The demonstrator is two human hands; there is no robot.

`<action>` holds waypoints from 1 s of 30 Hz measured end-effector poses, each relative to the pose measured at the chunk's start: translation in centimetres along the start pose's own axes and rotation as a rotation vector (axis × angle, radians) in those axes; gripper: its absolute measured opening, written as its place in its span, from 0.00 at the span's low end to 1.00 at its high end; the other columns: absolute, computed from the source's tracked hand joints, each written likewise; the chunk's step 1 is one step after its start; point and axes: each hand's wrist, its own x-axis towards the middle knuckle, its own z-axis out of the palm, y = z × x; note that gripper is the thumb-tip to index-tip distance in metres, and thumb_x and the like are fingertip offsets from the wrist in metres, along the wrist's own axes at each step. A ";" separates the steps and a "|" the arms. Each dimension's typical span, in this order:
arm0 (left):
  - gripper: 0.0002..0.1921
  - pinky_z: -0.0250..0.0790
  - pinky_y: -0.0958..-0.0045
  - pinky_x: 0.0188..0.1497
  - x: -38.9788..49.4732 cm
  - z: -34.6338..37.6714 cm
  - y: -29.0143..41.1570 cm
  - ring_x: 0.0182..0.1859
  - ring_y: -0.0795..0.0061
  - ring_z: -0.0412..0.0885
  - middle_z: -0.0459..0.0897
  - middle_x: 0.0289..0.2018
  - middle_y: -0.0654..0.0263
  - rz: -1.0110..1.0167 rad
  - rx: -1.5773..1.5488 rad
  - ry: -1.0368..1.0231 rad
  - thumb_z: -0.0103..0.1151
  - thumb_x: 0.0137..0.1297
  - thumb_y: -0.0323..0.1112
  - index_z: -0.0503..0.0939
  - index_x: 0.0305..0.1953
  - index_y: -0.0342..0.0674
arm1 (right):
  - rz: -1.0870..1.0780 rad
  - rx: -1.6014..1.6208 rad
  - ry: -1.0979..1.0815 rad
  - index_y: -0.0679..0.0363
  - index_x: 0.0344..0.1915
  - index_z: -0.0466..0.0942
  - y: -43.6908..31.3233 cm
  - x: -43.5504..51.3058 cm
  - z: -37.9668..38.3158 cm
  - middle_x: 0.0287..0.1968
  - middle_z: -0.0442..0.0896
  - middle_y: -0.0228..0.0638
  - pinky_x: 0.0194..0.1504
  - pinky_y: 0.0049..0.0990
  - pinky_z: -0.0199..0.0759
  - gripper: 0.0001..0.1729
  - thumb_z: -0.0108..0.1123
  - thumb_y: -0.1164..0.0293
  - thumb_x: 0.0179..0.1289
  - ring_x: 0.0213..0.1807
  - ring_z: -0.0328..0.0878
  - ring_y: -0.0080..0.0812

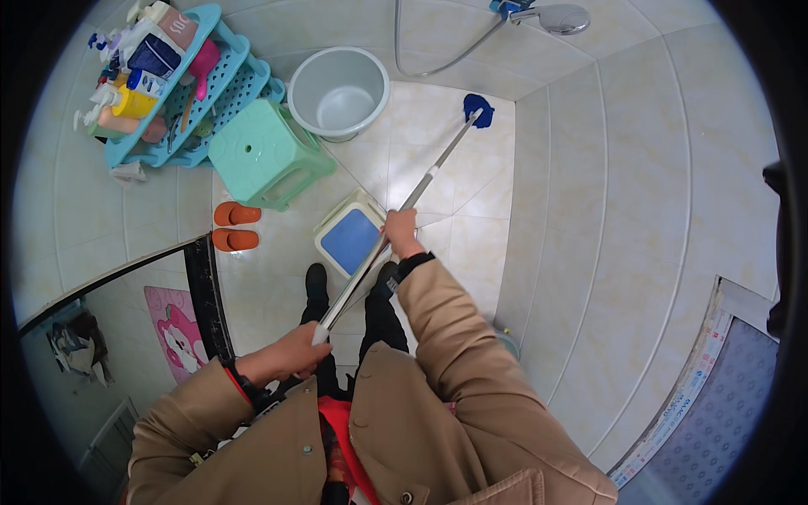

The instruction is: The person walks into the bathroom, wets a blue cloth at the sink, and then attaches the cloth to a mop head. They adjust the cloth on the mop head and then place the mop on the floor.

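A long metal pole with a blue mop head [478,111] slants across the view. My left hand [293,351] is closed around its white lower end, close to my coat. Farther up, my right hand [400,231] grips the metal shaft [418,190]. The mop head rests on the tiled floor near the far right corner. Just beyond my feet, a small stool with a blue top [351,240] stands under the pole, partly hidden by it and by my right hand.
A green plastic stool [243,158] and a grey basin [338,95] stand at the far left, beside a blue shelf rack [221,91] of bottles. Orange slippers [236,240] lie near the doorway. A shower head [564,19] hangs above the back wall. Tiled wall [574,189] bounds the right.
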 end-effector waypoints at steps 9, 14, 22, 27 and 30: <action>0.20 0.59 0.77 0.21 -8.4 0.2 -6.4 0.22 0.82 0.67 0.70 0.24 0.75 0.370 -0.165 0.083 0.38 0.73 0.53 0.66 0.34 0.43 | 0.006 -0.051 -0.039 0.71 0.46 0.52 3.6 -10.2 7.1 0.21 0.73 0.45 0.17 0.37 0.71 0.20 0.50 0.77 0.60 0.17 0.75 0.41; 0.18 0.59 0.78 0.23 -4.6 -0.7 -4.9 0.22 0.82 0.65 0.69 0.23 0.71 0.002 -0.242 0.010 0.37 0.74 0.50 0.67 0.34 0.42 | -0.057 -0.045 -0.050 0.72 0.40 0.54 1.2 -7.1 6.0 0.23 0.71 0.49 0.12 0.36 0.68 0.15 0.49 0.76 0.61 0.13 0.72 0.40; 0.18 0.58 0.74 0.21 -3.2 0.5 -3.9 0.21 0.80 0.62 0.66 0.22 0.70 -0.013 -0.355 -0.075 0.37 0.73 0.52 0.64 0.36 0.44 | -0.030 -0.093 0.015 0.73 0.42 0.54 1.3 -3.7 2.5 0.25 0.74 0.50 0.15 0.37 0.70 0.17 0.50 0.76 0.60 0.17 0.75 0.42; 0.19 0.62 0.77 0.32 -10.0 -1.5 -9.0 0.28 0.82 0.62 0.68 0.25 0.68 0.161 -0.158 -0.062 0.37 0.73 0.52 0.68 0.35 0.41 | 0.067 -0.107 -0.085 0.70 0.41 0.53 5.2 -13.7 7.8 0.27 0.73 0.50 0.15 0.36 0.70 0.15 0.48 0.78 0.62 0.15 0.74 0.38; 0.20 0.62 0.78 0.36 -9.3 -1.5 -9.4 0.31 0.83 0.63 0.68 0.25 0.68 0.125 -0.030 0.042 0.37 0.73 0.51 0.69 0.37 0.39 | 0.111 -0.093 -0.047 0.70 0.42 0.53 5.0 -13.5 8.3 0.27 0.73 0.50 0.16 0.36 0.70 0.16 0.48 0.77 0.61 0.17 0.74 0.39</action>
